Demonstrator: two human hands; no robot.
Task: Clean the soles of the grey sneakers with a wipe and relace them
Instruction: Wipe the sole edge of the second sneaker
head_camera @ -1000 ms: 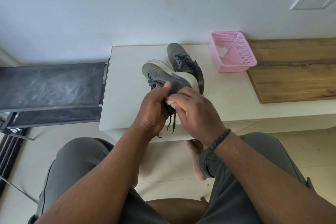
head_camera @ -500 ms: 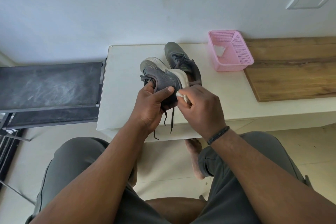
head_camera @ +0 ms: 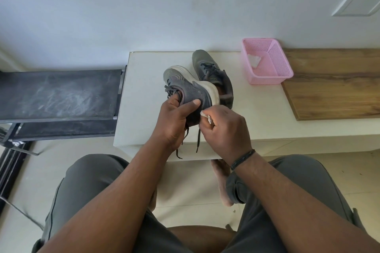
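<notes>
- Two grey sneakers are in front of me: I am holding one sneaker up above the white table, and the other sneaker is sitting flat on the table just behind it, toe pointing toward the wall.
- My left hand is gripping the raised sneaker, thumb lying across its grey side and the other fingers tucked in by the laces.
- I am keeping this sneaker turned on its side, so its white sole is facing right, toward my other hand.
- My right hand is curling around a small white wipe, pinching it at the fingertips.
- I am pressing the wipe against the heel end of the sole, right where both hands are meeting; the hands are close together, nearly touching.
- Loose lace ends are hanging down between my wrists, over the near edge of the table.
- To the right, well apart from my hands, a pink basket is standing on the table with a crumpled white wipe lying inside it.
- Beside the basket, a wooden board is lying across the table's right part.
- To the left of the table, a dark bench is standing.
</notes>
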